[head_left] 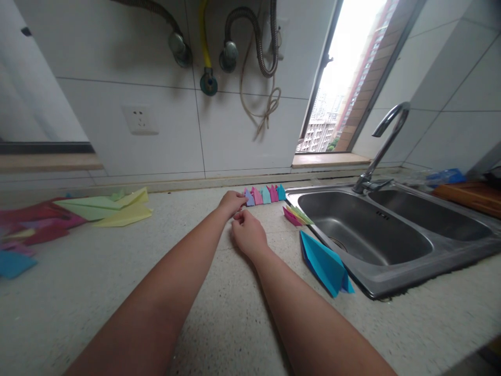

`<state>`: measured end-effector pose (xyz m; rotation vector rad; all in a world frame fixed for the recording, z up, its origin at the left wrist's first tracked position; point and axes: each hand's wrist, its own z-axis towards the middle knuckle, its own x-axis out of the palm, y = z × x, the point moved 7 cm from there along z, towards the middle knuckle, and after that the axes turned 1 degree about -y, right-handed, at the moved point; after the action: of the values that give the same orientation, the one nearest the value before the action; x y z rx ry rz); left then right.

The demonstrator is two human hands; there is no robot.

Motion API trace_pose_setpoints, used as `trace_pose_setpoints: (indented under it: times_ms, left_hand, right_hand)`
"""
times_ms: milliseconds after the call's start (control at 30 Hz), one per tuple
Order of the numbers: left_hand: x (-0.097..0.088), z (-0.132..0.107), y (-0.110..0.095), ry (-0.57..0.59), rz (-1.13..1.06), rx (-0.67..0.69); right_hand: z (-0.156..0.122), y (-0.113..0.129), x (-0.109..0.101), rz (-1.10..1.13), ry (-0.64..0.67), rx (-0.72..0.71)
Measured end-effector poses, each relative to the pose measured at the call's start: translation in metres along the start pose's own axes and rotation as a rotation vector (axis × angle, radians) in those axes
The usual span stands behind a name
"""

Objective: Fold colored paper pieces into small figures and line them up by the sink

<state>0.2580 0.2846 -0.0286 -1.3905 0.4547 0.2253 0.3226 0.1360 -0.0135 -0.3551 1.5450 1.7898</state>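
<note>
Both of my arms reach out over a speckled countertop [117, 282]. My left hand [230, 202] is curled, its fingertips at the left end of a row of small folded paper pieces [265, 195] in purple, pink and blue. My right hand [247, 232] lies just in front of it, fingers pinched together near the left fingertips. What the fingers hold, if anything, is too small to make out. A blue folded paper plane [324, 263] lies to the right of my right wrist.
A steel double sink [376, 284] with a tap [385, 141] fills the right side. Small pink and green folded papers [296, 215] lie at its corner. Yellow-green paper planes [113, 209] and red, pink and blue papers [27, 230] lie far left. Hoses hang on the tiled wall.
</note>
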Motion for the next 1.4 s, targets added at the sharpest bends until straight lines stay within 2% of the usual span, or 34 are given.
trace_pose_setpoints:
  times_ms: [200,333,467,667,967,1200,1400]
  left_hand:
    - [0.002,0.006,0.006,-0.025,0.017,-0.003]
    - [-0.003,0.004,0.005,-0.065,0.059,-0.001]
    - [-0.008,-0.001,0.0,-0.095,0.128,0.054]
    - [-0.004,-0.003,-0.004,-0.065,0.191,0.145]
    - [-0.003,-0.004,-0.013,-0.089,0.323,0.183]
    - [0.005,-0.008,-0.026,-0.093,0.595,0.232]
    - [0.007,-0.01,-0.031,-0.084,0.624,0.268]
  right_hand:
    - [-0.001,0.002,0.001,-0.019,0.022,-0.011]
    - [-0.002,0.004,0.0,-0.031,0.03,-0.021]
    - [-0.002,0.004,0.0,-0.04,0.027,-0.029]
    - [-0.003,0.005,0.0,-0.077,0.038,-0.016]
    - [-0.004,0.007,0.0,-0.117,0.045,-0.017]
    - [-0.003,0.005,0.002,-0.162,0.057,-0.011]
    - [-0.003,0.003,0.002,-0.179,0.048,-0.018]
